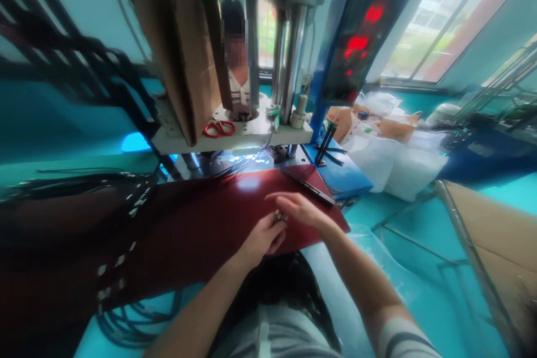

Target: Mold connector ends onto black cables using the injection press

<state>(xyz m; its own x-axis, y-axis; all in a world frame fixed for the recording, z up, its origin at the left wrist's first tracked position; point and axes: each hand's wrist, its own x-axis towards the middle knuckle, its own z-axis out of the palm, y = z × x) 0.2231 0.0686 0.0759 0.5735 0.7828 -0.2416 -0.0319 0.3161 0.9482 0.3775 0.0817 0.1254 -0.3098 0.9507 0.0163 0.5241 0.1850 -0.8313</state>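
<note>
Over the near edge of a dark red tabletop [201,207], my left hand [265,236] is closed round a small metallic piece [280,216], too blurred to identify. My right hand [296,207] is just to the right and slightly above, its fingers stretched out across the top of that piece. A dark, narrow bar [312,187] lies on the tabletop beyond my right hand. Bundles of black cables with pale connectors [136,201] lie across the left part of the tabletop.
Ahead stands a press with a white plate [272,133], red-handled scissors [218,128] and a cardboard sheet [188,61]. A blue control box [361,39] shows red digits. White bags [381,162] and a cardboard-topped table [495,224] are right. A person [238,75] is behind the press.
</note>
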